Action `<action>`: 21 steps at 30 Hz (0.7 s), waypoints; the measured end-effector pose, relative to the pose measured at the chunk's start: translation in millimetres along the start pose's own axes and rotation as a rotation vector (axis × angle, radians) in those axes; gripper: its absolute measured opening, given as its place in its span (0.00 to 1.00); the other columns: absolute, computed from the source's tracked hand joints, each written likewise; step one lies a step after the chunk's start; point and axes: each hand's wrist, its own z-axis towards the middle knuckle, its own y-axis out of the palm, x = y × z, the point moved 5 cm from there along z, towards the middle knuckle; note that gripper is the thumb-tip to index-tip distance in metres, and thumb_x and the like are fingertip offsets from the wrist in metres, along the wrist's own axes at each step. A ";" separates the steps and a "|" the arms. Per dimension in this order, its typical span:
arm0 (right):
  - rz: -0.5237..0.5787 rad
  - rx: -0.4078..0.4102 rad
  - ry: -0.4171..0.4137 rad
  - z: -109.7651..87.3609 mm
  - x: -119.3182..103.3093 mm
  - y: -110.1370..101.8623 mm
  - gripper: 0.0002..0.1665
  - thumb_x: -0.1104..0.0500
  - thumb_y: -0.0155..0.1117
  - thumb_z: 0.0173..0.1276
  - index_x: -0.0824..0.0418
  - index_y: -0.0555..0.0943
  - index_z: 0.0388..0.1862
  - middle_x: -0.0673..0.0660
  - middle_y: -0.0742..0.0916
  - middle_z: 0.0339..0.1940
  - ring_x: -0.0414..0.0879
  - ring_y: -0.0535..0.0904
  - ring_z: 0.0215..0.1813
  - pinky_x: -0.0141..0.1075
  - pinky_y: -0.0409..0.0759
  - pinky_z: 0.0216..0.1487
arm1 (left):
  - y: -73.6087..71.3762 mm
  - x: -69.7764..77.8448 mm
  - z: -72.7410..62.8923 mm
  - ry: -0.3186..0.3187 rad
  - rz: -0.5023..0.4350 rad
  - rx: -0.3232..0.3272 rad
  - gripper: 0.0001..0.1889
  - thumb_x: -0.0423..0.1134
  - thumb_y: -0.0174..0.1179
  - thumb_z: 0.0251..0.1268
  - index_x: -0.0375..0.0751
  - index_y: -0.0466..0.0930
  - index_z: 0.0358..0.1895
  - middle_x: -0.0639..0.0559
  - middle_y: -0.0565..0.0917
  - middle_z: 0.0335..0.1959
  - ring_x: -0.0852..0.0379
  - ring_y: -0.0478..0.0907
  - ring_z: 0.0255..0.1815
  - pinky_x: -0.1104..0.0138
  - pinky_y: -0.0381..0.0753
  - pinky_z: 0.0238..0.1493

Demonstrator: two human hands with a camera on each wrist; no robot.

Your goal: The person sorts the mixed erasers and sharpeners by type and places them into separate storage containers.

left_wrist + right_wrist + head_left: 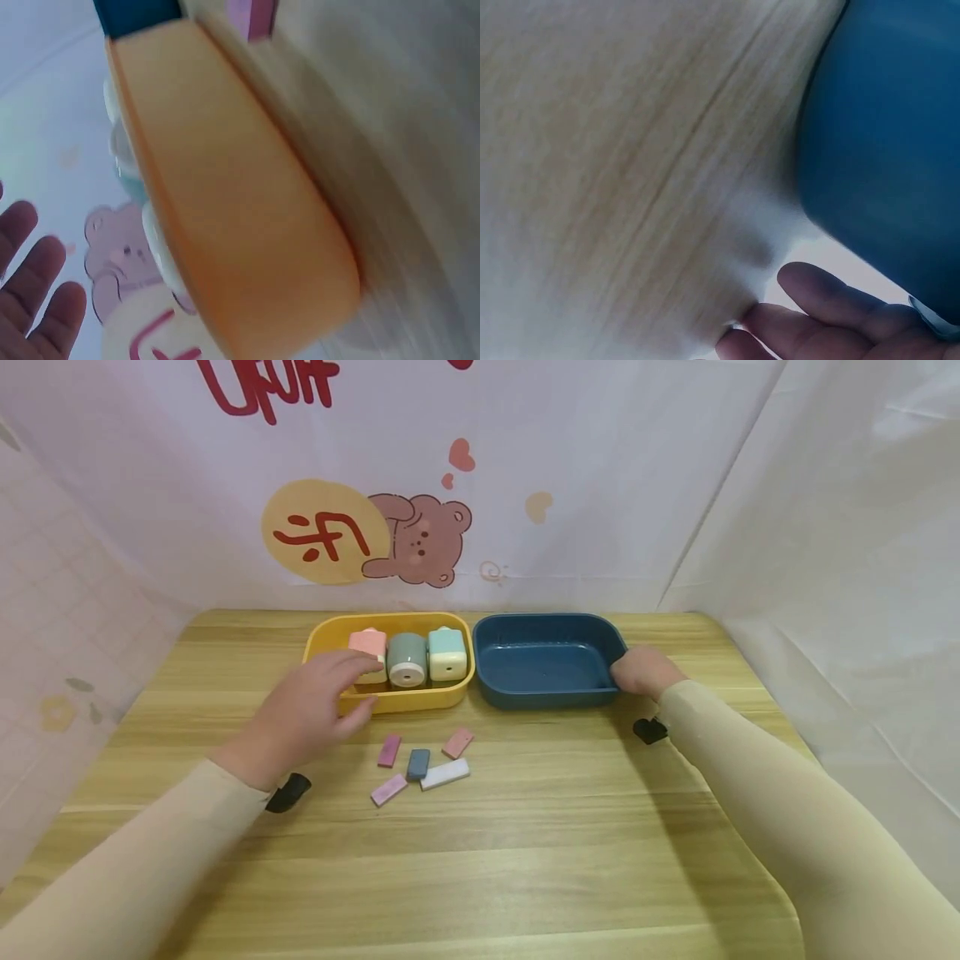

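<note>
My left hand (307,710) is over the near left part of a yellow bin (420,700), its fingers extended, partly covering a pink-and-cream boxy piece (367,646). In the left wrist view its fingers (41,300) are spread, apart from the bin wall. A grey-green round piece with a white end (407,656) and a mint-and-cream boxy piece (447,652) lie beside it in the bin. My right hand (648,671) grips the right rim of a dark blue bin (543,699); its fingers (832,322) show by the outer wall, the thumb hidden in the right wrist view.
Several small flat blocks lie on the wooden table (525,860) before the bins: magenta (389,751), lilac (389,790), grey-blue (418,764), white (445,774) and dusty pink (457,743). The bins stand side by side near a white printed cloth (600,485).
</note>
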 end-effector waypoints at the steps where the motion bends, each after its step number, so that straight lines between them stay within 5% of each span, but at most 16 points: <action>1: 0.002 0.001 0.002 0.1 0.2 0.4 0.18 0.57 0.43 0.66 0.64 0.78 0.25 0.68 0.83 0.42 0.59 0.78 0.40 0.51 0.79 0.50 | 3.7 4.5 -0.2 0.019 -0.005 -0.025 0.22 0.37 0.69 0.66 0.36 0.82 0.62 0.43 0.87 0.59 0.42 0.83 0.61 0.45 0.81 0.65; 11: -0.017 0.007 -0.021 0.8 -0.7 0.1 0.17 0.58 0.43 0.66 0.61 0.75 0.21 0.67 0.83 0.39 0.58 0.77 0.38 0.51 0.80 0.49 | 43.5 39.0 3.8 0.049 -0.015 -0.327 0.24 0.47 0.68 0.69 0.45 0.83 0.65 0.53 0.86 0.62 0.52 0.83 0.62 0.54 0.81 0.66; 21: -0.011 0.011 -0.023 -2.1 -1.2 -1.2 0.17 0.58 0.43 0.65 0.59 0.73 0.19 0.68 0.84 0.40 0.58 0.78 0.39 0.50 0.80 0.50 | 78.9 58.1 15.2 0.064 0.012 -0.544 0.19 0.47 0.61 0.77 0.55 0.81 0.66 0.57 0.82 0.65 0.56 0.82 0.63 0.56 0.82 0.65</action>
